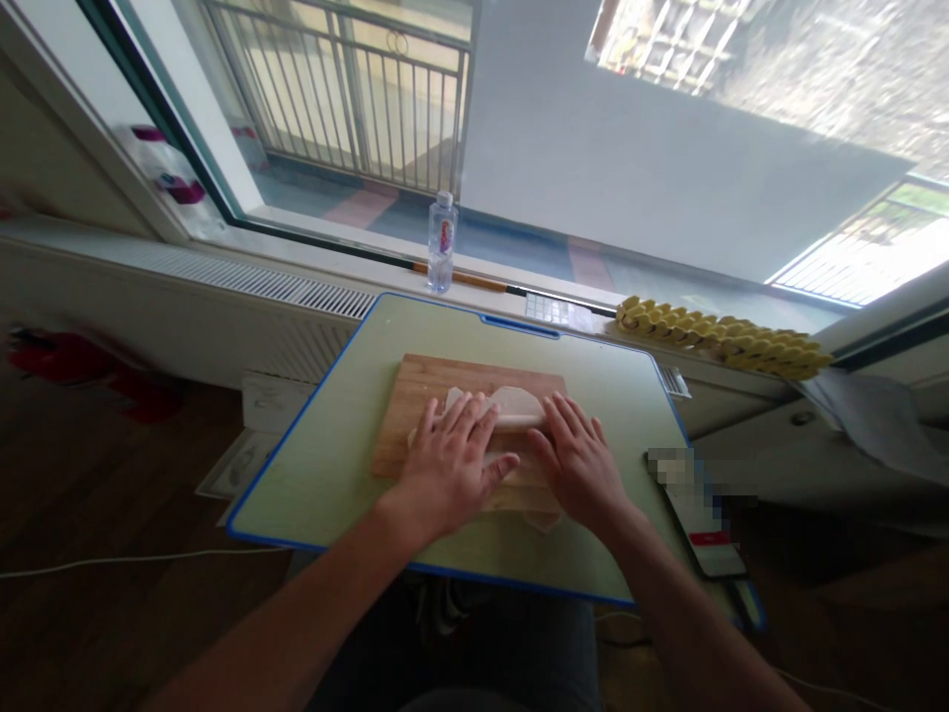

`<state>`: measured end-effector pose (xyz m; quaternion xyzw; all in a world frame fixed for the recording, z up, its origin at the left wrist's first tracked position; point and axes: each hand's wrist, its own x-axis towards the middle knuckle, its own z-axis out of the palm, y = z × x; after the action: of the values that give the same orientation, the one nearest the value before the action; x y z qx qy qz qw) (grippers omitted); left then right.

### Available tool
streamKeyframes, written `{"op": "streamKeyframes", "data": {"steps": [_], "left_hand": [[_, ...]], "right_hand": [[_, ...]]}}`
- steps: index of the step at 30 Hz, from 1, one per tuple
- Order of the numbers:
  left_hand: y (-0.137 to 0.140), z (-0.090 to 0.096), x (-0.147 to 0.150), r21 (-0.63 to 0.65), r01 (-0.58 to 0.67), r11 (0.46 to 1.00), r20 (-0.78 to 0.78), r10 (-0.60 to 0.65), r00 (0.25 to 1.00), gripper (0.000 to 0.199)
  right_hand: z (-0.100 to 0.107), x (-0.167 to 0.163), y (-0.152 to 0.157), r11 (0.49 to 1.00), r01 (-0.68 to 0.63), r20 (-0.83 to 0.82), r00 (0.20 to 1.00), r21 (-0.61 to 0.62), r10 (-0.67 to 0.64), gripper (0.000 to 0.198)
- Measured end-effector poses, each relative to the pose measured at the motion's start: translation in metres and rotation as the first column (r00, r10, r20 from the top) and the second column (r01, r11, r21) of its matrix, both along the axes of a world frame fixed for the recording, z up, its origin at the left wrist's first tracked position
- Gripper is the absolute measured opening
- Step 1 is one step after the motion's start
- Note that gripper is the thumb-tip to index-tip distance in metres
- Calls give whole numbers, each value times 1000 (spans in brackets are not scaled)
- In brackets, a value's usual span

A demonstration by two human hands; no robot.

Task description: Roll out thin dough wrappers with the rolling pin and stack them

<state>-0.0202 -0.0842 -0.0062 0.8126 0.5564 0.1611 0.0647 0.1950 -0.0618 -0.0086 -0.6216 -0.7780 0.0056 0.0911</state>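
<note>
Flattened pale dough (pixel 517 400) lies on a wooden cutting board (pixel 422 371), with a piece showing past the board's front edge. Across the dough runs a pale rolling pin (pixel 511 422), its ends mostly covered by my hands. My left hand (pixel 452 460) rests palm down over the pin's left part, fingers stretched forward and thumb out to the side. Over its right end lies my right hand (pixel 578 455), fingers extended and not wrapped round it. Both hands are open, and some of the dough is hidden beneath them.
The board sits on a small blue-edged table (pixel 333 435). A flat, partly pixelated object (pixel 712 554) lies at its right edge. On the windowsill stand a clear bottle (pixel 442 247) and yellow egg cartons (pixel 712 336). A radiator (pixel 297 287) is behind the table.
</note>
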Motion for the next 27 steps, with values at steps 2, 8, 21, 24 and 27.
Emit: {"op": "streamKeyframes", "data": {"steps": [2,8,21,24,27], "left_hand": [[-22,-1,-3,10,58,998,15,-58,998,75],[33,-2,-6,-44,24,999,-17,-25,1000,74],[97,7,0,-127,-24,992,-103,11,995,78],[53,5,-11,-111,30,993,-47,-36,998,79],[19,6,-24,-135,108,985,-14,-111,994,82]], "right_hand": [[-4,11,-28,1000,-21,-21,1000,-8,21,64],[1,5,12,1000,-14,-38,999,-25,13,64],[13,-12,54,993,72,-8,997,-90,-73,54],[10,-9,0,996,63,-21,998,-56,-64,57],[7,-8,-44,998,26,-23,999,-54,-27,60]]}}
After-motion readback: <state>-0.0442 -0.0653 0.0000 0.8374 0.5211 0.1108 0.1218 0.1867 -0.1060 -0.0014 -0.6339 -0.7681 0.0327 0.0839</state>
